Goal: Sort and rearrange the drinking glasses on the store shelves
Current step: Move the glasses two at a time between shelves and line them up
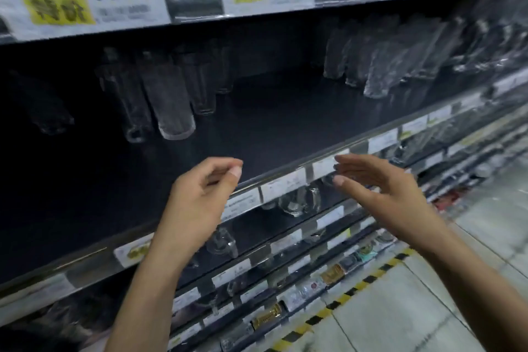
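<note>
Tall clear drinking glasses (171,100) stand in a group at the left of the dark shelf (271,128). A second group of glasses (380,66) stands at the shelf's right. My left hand (200,197) hovers in front of the shelf edge with its fingers loosely curled and nothing in it. My right hand (383,188) is held out flat beside it, fingers straight, empty. Both hands are apart from the glasses. The picture is blurred.
Price labels (85,0) hang on the shelf above. A label strip (285,186) runs along the shelf's front edge. Lower shelves hold more glassware (300,203). Yellow-black tape (357,288) marks the tiled floor at the right.
</note>
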The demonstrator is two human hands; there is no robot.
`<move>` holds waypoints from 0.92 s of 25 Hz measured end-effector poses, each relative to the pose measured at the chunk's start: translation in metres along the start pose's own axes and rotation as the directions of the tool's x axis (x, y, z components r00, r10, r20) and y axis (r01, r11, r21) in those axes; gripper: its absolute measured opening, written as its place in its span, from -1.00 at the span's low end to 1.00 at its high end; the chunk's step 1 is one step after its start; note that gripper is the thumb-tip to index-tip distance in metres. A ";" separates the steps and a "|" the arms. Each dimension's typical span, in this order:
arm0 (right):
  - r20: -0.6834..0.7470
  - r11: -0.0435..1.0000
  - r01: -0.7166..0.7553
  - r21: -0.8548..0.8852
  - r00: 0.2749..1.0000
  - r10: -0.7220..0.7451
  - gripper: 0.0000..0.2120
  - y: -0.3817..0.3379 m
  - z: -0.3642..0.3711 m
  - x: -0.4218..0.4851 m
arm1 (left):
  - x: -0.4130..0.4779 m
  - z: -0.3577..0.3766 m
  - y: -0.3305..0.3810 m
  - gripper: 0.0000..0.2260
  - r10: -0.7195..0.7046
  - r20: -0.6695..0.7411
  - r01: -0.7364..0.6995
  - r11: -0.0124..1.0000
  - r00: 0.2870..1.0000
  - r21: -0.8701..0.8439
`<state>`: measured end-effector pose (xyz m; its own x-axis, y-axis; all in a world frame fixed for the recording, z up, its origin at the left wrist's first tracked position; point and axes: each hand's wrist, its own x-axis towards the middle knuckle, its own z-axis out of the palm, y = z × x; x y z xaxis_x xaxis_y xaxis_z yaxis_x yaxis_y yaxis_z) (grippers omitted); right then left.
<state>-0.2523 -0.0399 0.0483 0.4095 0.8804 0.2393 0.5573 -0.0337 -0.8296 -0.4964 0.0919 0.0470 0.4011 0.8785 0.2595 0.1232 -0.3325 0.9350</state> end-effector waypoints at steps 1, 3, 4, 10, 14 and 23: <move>-0.061 0.999 -0.033 -0.002 0.998 0.033 -0.65 0.010 -0.016 -0.016 | -0.003 0.019 0.001 -0.86 0.009 0.037 -0.008 1.000 0.999 -0.014; -0.168 0.995 -0.095 0.001 0.981 0.094 -0.65 0.031 -0.047 -0.044 | -0.008 0.060 0.001 -0.85 0.021 0.111 -0.017 0.999 0.994 -0.036; -0.219 0.992 -0.126 0.012 0.968 0.125 -0.67 0.042 -0.062 -0.057 | -0.009 0.082 0.001 -0.84 0.025 0.155 -0.017 0.998 0.988 -0.053; -0.422 0.962 -0.253 0.106 0.864 0.273 -0.76 0.111 -0.141 -0.116 | -0.003 0.215 0.006 -0.86 0.029 0.428 -0.006 0.998 0.904 -0.055; -0.489 0.940 -0.307 0.149 0.803 0.340 -0.80 0.160 -0.202 -0.136 | 0.006 0.307 0.018 -0.86 0.003 0.535 0.031 0.998 0.845 -0.055; -0.490 0.919 -0.346 0.187 0.778 0.393 -0.78 0.283 -0.343 -0.102 | 0.044 0.489 0.051 -0.78 -0.022 0.541 0.075 0.994 0.841 -0.076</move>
<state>0.1108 -0.3017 -0.0379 0.8915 0.4402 0.1072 0.2351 -0.2473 -0.9400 -0.0288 -0.0545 -0.0119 0.8255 0.5605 0.0667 0.0840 -0.2389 0.9674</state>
